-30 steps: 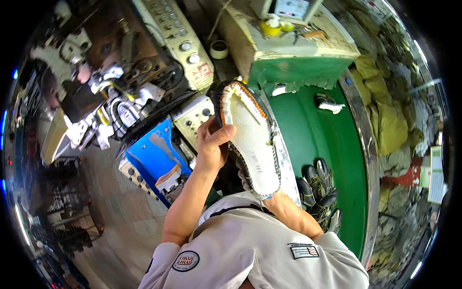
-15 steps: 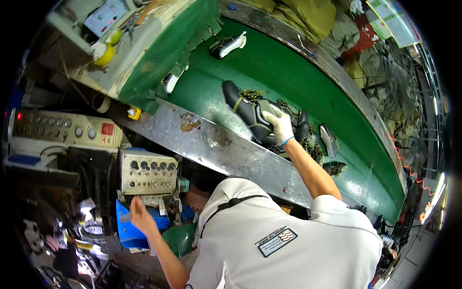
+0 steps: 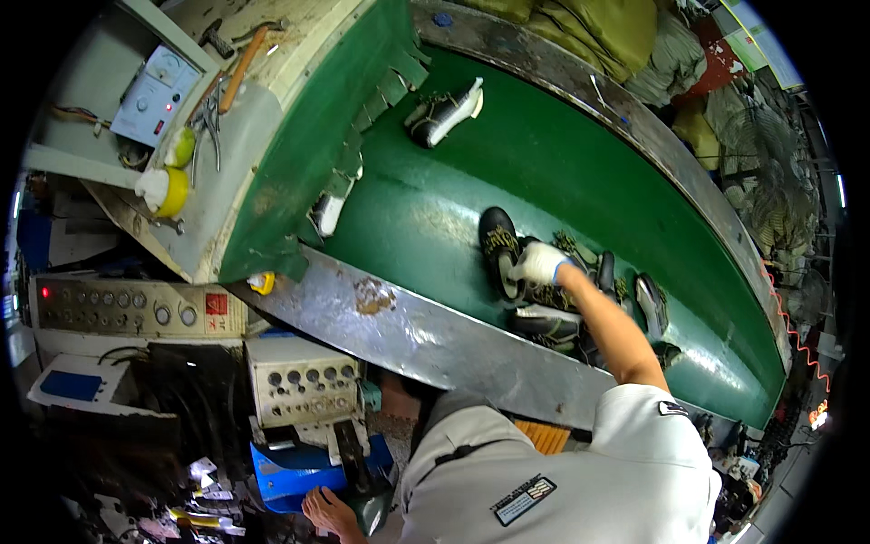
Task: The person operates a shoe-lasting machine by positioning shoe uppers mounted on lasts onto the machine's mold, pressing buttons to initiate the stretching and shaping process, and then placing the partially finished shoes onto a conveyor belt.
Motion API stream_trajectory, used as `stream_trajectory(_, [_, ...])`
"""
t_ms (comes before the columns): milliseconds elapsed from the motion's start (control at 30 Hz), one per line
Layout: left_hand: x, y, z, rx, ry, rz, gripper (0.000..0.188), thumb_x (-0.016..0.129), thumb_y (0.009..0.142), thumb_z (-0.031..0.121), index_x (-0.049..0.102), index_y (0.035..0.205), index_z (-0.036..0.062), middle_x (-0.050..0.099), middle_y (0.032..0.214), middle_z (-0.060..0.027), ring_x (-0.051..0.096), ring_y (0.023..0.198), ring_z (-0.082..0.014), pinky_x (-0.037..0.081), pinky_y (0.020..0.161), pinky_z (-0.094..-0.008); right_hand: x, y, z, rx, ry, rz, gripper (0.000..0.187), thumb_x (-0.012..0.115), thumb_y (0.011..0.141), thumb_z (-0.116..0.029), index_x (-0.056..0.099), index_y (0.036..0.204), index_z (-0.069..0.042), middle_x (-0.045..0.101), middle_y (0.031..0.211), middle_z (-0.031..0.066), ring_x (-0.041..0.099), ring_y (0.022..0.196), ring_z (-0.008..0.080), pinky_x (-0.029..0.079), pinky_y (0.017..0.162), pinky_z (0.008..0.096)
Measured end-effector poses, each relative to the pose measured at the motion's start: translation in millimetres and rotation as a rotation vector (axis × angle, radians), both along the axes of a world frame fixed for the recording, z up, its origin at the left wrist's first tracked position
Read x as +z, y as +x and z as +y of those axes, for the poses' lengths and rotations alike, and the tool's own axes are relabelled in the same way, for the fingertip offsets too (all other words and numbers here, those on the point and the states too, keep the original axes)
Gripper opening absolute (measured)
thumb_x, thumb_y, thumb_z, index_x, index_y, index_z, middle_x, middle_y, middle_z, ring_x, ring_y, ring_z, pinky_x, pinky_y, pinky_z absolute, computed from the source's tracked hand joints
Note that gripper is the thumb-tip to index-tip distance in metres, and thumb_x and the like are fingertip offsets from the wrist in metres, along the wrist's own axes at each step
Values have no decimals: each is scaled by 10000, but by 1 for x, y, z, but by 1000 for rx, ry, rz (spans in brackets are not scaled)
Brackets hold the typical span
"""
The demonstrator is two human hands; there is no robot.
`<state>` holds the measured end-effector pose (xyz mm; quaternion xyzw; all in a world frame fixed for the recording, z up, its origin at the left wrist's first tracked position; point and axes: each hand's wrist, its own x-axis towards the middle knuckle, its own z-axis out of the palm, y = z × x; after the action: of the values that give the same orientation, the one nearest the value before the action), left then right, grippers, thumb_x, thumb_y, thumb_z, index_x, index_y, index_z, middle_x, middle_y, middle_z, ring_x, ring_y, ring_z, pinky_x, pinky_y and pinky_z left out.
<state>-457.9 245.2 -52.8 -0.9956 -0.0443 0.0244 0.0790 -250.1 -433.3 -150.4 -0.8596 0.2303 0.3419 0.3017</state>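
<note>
My right hand [image 3: 538, 264], in a white glove with a blue cuff, reaches out over the green conveyor belt [image 3: 426, 218] and grips a black shoe [image 3: 497, 247] with yellow pattern. That shoe lies at the left end of a cluster of several black shoes [image 3: 580, 304]. My left hand [image 3: 326, 510] hangs low at the bottom, bare, fingers apart, resting against a blue box [image 3: 290, 471] beside a dark lever base [image 3: 367, 503].
Another black and white shoe [image 3: 444, 113] lies further up the belt. A metal rim [image 3: 435, 340] borders the belt's near side. Control boxes [image 3: 304, 381] with knobs, a panel [image 3: 136, 313], yellow-capped bottles [image 3: 168, 186] and tools [image 3: 240, 68] sit left.
A second ago my left hand held a light-soled shoe up before me. It has since dropped to the blue box, and my right hand has stayed on the shoes on the belt.
</note>
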Motion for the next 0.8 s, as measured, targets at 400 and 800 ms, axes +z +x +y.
stream_trajectory(400, [22, 32, -36, -9, 75, 59, 220, 672, 946, 216, 760, 940, 15, 745, 951, -153, 675, 898, -338, 502, 922, -477, -172, 341, -40, -943, 196, -422, 1002, 828, 682, -617, 564, 1315, 113, 651, 1267, 284, 649, 1175, 404, 521, 993, 433])
stream_trajectory(800, [10, 11, -27, 188, -6, 8, 204, 641, 949, 159, 728, 991, -21, 728, 968, -172, 665, 887, -356, 516, 836, -459, -103, 218, 48, -972, 1681, -470, 484, 643, 969, -110, 484, 1399, 45, 605, 1339, 187, 635, 1190, 307, 537, 1016, 458])
